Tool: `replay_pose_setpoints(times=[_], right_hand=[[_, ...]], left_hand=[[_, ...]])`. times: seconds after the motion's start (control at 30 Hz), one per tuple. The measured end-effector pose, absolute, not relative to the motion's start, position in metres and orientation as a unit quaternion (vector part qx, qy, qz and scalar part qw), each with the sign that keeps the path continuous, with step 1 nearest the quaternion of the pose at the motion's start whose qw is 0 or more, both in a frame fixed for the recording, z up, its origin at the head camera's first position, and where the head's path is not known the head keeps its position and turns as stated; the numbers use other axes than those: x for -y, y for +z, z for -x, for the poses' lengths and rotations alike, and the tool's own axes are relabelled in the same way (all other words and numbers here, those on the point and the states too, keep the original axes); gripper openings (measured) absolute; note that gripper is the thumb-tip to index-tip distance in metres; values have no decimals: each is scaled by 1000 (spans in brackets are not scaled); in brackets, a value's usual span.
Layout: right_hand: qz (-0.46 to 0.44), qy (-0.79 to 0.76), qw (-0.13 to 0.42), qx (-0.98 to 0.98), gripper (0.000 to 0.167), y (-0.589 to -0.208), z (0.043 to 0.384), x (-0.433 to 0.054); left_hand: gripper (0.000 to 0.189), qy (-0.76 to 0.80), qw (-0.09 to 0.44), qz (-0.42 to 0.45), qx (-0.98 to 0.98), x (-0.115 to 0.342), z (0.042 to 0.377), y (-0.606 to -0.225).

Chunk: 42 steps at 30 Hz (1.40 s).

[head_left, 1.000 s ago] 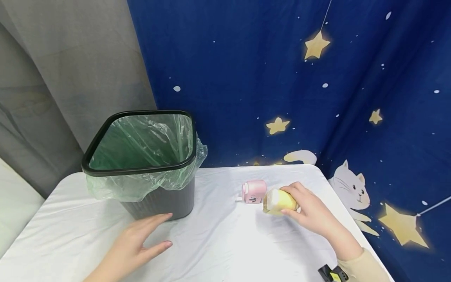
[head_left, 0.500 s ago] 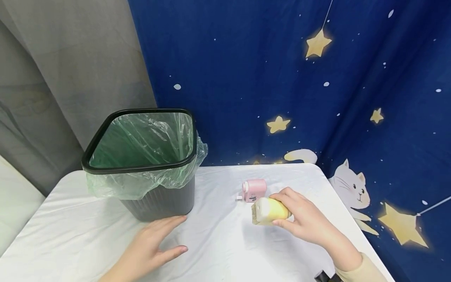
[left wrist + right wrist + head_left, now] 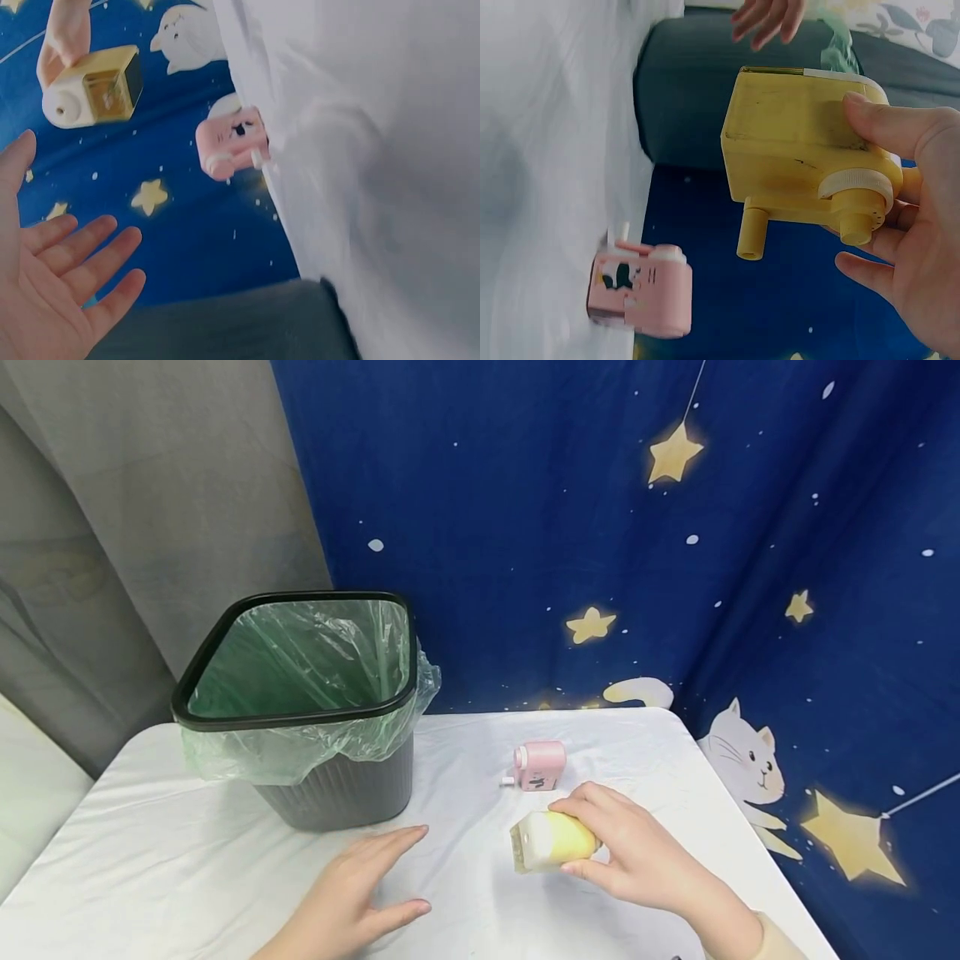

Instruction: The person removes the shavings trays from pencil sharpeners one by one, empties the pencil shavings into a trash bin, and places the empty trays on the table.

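Observation:
My right hand (image 3: pixel 637 852) grips a yellow-and-white crank pencil sharpener (image 3: pixel 558 839) above the white table. In the right wrist view, the thumb lies on its upper side, and its yellow crank handle (image 3: pixel 753 232) points downward. Facing it from the left is my left hand (image 3: pixel 352 885), fingers spread and palm bare in the left wrist view; a gap separates this hand from the sharpener. A pink crank pencil sharpener (image 3: pixel 542 767) with a dark printed picture sits on the table, farther back than the yellow one.
A grey ribbed trash bin (image 3: pixel 345 789) with a black rim stands at the left of the table, lined with a translucent green bag (image 3: pixel 322 752). Behind the table (image 3: pixel 450 843) hangs a blue curtain (image 3: pixel 480 527) with stars and a cat; a grey curtain (image 3: pixel 187 485) hangs on the left.
My right hand has carried the yellow pencil sharpener left and nearer to me. My left hand has moved right, toward it. The pink sharpener and the bin stay in place.

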State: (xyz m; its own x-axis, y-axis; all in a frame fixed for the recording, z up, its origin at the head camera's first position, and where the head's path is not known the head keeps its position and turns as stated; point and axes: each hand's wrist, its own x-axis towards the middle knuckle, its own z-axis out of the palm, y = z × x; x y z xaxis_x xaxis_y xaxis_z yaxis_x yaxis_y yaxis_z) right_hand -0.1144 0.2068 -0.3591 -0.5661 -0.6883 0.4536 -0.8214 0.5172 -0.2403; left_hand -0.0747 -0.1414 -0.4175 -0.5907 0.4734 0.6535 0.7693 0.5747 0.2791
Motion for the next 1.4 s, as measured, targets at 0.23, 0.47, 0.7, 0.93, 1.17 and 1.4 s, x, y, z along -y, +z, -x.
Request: replay_pose_setpoints(times=[0.23,0.47,0.7,0.93,1.17,1.4], right_hand=[[-466,228,144,843,50,-360,105,-198],[-496,238,148,822,49,-367,100,-188],[-517,236,145,810,49,-372,96,-179],[-484,264,55,832,44,-376,85,-173],[-506,266,77,817,43,-382,83,-168],[-506,262,82,818,46,-389,83,-165]], left_hand=[[68,-282,253,387,840,127,72,-426],[69,-290,244,395,837,115,70,-434],[69,-288,242,388,842,104,67,-443],[68,-282,226,392,846,95,63,-450],[67,-290,208,385,851,92,59,-453],[60,-315,177,384,849,93,59,-455]])
